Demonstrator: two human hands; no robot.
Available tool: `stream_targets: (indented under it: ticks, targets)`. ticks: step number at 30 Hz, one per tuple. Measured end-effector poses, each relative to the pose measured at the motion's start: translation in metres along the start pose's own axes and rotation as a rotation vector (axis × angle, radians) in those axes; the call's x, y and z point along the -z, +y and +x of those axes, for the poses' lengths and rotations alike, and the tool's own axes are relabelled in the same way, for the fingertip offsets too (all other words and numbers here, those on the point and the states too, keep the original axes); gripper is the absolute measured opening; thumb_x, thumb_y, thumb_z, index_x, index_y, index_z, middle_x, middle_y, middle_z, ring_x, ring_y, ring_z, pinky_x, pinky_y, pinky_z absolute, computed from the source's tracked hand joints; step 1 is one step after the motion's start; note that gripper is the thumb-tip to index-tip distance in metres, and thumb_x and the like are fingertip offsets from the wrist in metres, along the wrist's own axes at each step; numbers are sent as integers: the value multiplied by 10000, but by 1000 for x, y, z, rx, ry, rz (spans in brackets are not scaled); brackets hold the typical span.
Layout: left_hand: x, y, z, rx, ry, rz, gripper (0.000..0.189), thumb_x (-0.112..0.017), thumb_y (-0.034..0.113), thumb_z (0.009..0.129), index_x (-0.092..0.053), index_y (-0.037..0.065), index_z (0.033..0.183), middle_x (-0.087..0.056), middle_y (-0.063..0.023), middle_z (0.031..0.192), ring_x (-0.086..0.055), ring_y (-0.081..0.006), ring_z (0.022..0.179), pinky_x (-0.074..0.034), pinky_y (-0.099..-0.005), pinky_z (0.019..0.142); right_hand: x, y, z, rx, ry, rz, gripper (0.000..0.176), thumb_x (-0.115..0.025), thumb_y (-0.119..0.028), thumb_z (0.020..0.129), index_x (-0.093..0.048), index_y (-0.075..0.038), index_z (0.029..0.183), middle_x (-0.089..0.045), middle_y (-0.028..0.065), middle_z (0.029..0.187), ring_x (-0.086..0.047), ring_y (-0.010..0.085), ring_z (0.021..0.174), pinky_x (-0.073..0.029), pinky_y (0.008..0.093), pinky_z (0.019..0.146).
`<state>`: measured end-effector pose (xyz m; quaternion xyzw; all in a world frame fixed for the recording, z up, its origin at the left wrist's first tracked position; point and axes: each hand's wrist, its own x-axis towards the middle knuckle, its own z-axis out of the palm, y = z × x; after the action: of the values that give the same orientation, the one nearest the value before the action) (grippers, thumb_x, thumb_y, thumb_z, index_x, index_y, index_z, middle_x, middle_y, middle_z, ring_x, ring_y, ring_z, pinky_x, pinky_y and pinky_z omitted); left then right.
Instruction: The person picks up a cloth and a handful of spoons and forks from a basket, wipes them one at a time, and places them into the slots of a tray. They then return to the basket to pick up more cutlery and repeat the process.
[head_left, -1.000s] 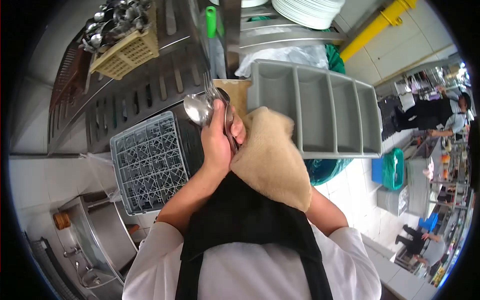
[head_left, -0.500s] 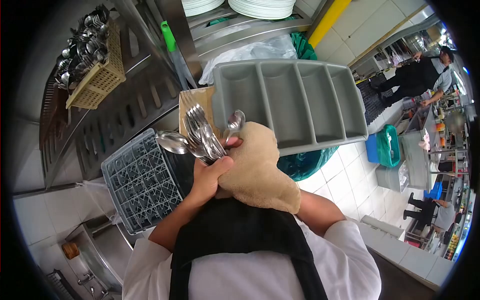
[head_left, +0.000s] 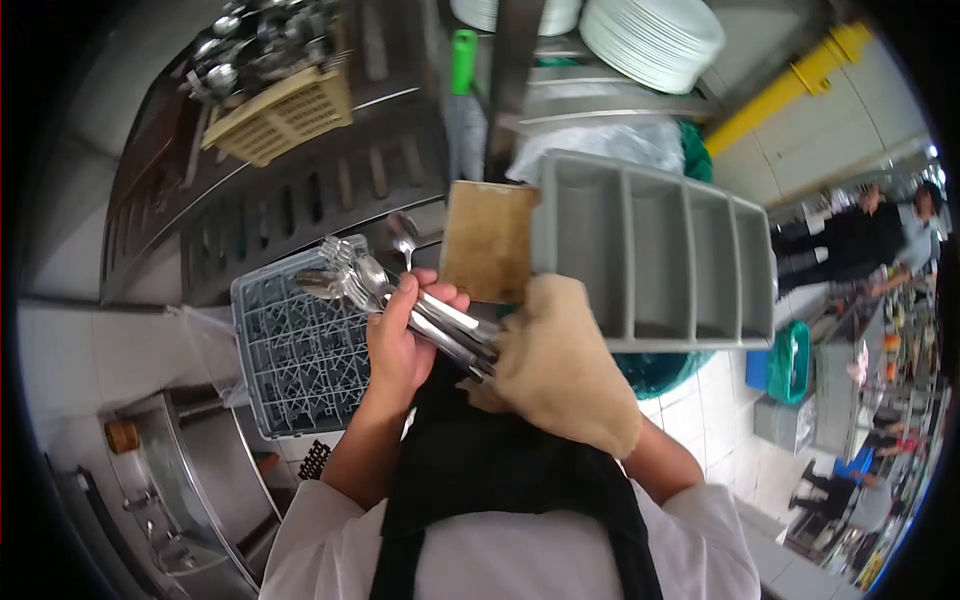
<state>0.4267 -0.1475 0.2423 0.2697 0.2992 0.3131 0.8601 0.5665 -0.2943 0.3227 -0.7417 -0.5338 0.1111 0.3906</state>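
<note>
Cutlery bundle [head_left: 447, 320] above dish rack [head_left: 290, 350]; board [head_left: 488, 240] and divided tray [head_left: 660, 250] right; plates [head_left: 650, 35] behind

Shiny cutlery bundle [head_left: 445, 318] lies tilted, handles wrapped in tan cloth [head_left: 560, 365].

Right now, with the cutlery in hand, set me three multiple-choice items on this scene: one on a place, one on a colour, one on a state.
1. Where is the divided tray?
A. inside a yellow basket
B. just right of the wooden board
C. under a dish rack

2. What colour is the cloth around the handles of the cutlery?
A. blue
B. white
C. tan

3. What is the left hand doing?
A. gripping a bundle of spoons and forks
B. lying flat and open
C. holding a plate

Key: 1 B, the tray's left edge meets the board's right side. 2 C, the cloth is a sandy tan. 3 A, the fingers curl round the bundle.
</note>
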Motion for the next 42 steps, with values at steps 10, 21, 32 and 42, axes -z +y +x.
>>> stream_targets:
  ticks: [10, 21, 32, 42]
  targets:
    - [43, 35, 0, 145, -205, 186, 237, -630, 140, 936, -616, -50, 1076, -580, -76, 636, -612, -199, 563, -544, -363, 588, 6, -22, -15, -727, 260, 375, 222, -629, 91, 789, -592, -15, 981, -687, 68, 889, -645, 144, 825, -502, 288, 754]
    - [-15, -5, -66, 86, -551, 501, 133, -603, 105, 950, -617, -24, 972, -666, -84, 720, -628, -154, 583, -531, -309, 585, 0, -46, -4, -549, -95, 778, 172, -598, 73, 844, -571, -13, 990, -649, 89, 800, -622, 185, 606, -498, 284, 569]
    - [-88, -99, -139, 97, -380, 565, 192, -625, 121, 973, -593, -42, 1069, -702, -155, 934, -681, -207, 649, -563, -300, 597, 32, 61, -147, -88, 169, 1091, 201, -666, -37, 884, -570, 7, 1054, -627, 116, 806, -604, 218, 540, -504, 327, 462]
    - [-122, -171, -188, 96, -375, 684, 136, -655, 107, 951, -633, -23, 986, -713, -88, 825, -665, -144, 601, -535, -259, 561, 139, 56, -201, -203, -137, -70, 470, -804, -401, 543, -545, -130, 827, -526, 17, 727, -544, 203, 714, -396, 334, 711]
